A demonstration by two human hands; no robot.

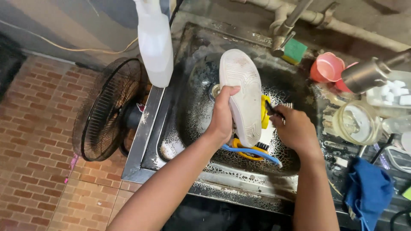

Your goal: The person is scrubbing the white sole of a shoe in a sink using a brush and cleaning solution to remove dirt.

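White rubber shows on the upturned sole of the white sneaker (242,96), which is held on edge above the blackened, flaking metal sink basin (192,98). The left hand (222,117) has its grip wrapped tight around the shoe's side, thumb on the sole near the middle. Just to the right, the right hand (295,130) has its grip closed around a small dark-handled brush (276,112), whose head meets the shoe's hidden side. Under the shoe lie a yellow scrubbing brush with black bristles (252,152) and a blue hose (252,152). A white spray bottle (155,42) stands at the sink's left rim, with a black floor fan (109,111) beyond it. On the cluttered desk to the right sit a pink plastic cup (327,68), a green sponge (295,50), a clear glass jar (355,122) and a blue cloth (368,192).
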